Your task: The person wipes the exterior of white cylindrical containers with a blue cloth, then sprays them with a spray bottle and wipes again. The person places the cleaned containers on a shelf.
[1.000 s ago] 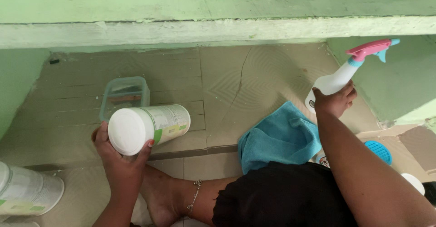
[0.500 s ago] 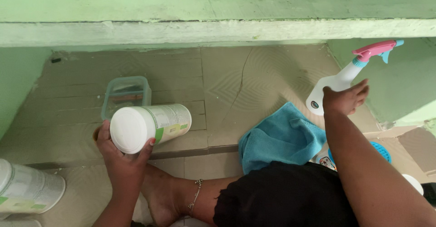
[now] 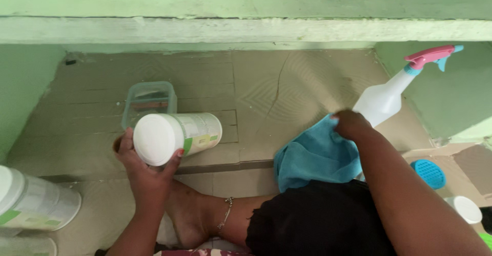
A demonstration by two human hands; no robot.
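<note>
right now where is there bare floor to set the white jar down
Free: the tiled floor between the clear tub and the spray bottle, back to the green wall. Crowded: around the blue cloth under the right hand, and the jars at far left.

1 view only, from a head-worn camera. It looks steeply down and forward from above the person's own lap onto a tiled floor (image 3: 287, 97), facing a green wall ledge (image 3: 246, 28) across the top of frame. Range is close: both forearms enter from the bottom edge, left hand (image 3: 146, 171) lower left, right hand (image 3: 351, 125) right of centre.
</note>
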